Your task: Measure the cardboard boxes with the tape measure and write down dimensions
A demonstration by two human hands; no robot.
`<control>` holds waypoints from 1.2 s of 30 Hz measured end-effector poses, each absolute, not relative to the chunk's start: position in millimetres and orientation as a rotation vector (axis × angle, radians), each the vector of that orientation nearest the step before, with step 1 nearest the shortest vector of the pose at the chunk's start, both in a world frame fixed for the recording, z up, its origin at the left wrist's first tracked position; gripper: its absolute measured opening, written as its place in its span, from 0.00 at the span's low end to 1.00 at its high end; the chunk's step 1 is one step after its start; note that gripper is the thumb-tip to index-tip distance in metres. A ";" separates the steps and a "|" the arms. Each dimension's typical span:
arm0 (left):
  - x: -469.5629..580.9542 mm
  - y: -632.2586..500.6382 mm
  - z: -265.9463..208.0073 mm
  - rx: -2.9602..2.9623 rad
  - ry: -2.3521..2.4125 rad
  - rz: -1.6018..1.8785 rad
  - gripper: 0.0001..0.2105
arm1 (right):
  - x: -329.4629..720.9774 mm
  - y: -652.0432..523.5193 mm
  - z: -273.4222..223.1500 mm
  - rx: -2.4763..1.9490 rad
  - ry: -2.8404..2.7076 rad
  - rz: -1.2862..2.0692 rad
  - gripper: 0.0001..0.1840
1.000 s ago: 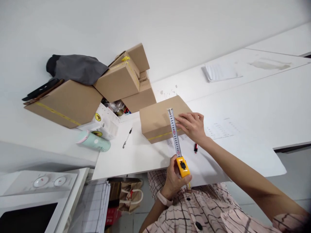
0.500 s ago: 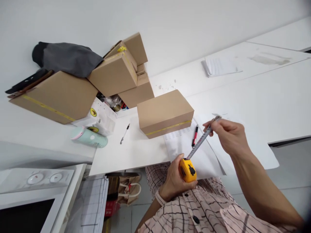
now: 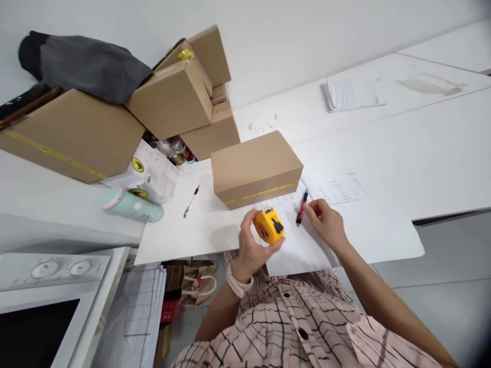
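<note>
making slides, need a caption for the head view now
Left hand holds yellow tape measure, right hand beside red-and-black pen, near a cardboard box.

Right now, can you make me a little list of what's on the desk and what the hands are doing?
Left hand: holding the yellow tape measure
Right hand: fingertips at the red-and-black pen; touching unclear
Cardboard box: on the white desk, yellow tape along its near side
Clear pen: left of the cardboard box
</note>
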State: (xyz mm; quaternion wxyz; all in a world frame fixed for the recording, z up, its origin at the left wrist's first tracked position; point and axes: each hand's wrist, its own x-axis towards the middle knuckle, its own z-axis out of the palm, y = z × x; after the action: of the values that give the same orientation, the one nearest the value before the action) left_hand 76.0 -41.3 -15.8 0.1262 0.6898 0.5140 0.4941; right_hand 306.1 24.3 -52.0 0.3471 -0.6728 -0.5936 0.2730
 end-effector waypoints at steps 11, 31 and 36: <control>29.6 108.6 68.0 2.461 1.901 1.081 0.27 | 298.6 57.8 -65.4 -2.017 -2.011 0.460 0.19; 92.4 31.9 -68.3 2.501 1.307 0.285 0.32 | 301.7 30.2 -48.8 -1.279 -1.057 1.189 0.24; 91.3 31.7 -65.9 2.493 1.319 0.279 0.32 | 286.8 47.4 -63.7 -1.399 -1.231 1.116 0.25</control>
State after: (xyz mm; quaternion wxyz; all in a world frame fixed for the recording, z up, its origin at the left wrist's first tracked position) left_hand 91.3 31.7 -65.9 0.1530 0.8693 0.4599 0.0971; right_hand 286.8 47.4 -63.7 0.4661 -0.5699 -0.5014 0.4545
